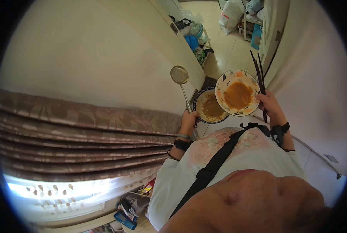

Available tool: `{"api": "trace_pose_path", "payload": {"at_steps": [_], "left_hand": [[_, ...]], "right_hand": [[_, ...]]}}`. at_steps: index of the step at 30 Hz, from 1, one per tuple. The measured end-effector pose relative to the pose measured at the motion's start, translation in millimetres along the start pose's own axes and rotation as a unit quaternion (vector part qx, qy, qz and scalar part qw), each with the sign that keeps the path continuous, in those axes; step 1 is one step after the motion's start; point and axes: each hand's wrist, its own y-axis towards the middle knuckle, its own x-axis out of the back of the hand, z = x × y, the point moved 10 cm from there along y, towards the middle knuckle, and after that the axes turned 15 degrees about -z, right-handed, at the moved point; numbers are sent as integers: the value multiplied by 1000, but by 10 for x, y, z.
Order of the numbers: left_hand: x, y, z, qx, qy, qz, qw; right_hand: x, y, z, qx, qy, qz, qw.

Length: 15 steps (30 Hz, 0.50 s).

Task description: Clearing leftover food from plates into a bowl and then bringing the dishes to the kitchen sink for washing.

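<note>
My left hand (188, 120) grips the rim of a dark-patterned bowl (211, 109) with brown sauce and scraps in it. The same hand holds a perforated metal skimmer (179, 75), whose round head points up and away from me. My right hand (269, 102) pinches the edge of a wide flower-patterned bowl (238, 94) with an orange-brown sauce at its bottom. Several dark chopsticks (260, 83) stick out from the right hand too. The flowered bowl partly covers the other bowl, and most of the fingers are hidden.
Ahead is a doorway between a pale door (173, 35) and a door frame (274, 38). Beyond it, plastic bags (193, 32) crowd the left side; a white bag (231, 17) and a shelf (247, 30) stand right. A brown curtain (83, 131) hangs at my left.
</note>
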Motion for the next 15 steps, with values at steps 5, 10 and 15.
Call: {"api": "trace_pose_path", "payload": {"at_steps": [5,10,15], "left_hand": [[-553,580,-534,-7,29,56,998],[-1246,1252,-1177,-50,35,114,992],[-2067,1609,-1796,-151,44,96,983]], "right_hand": [[-49,723,170,-4,65,-31,997],[67,1390,285,5,116,-70,991],[430,1970,397,39,160,-112,980]]}}
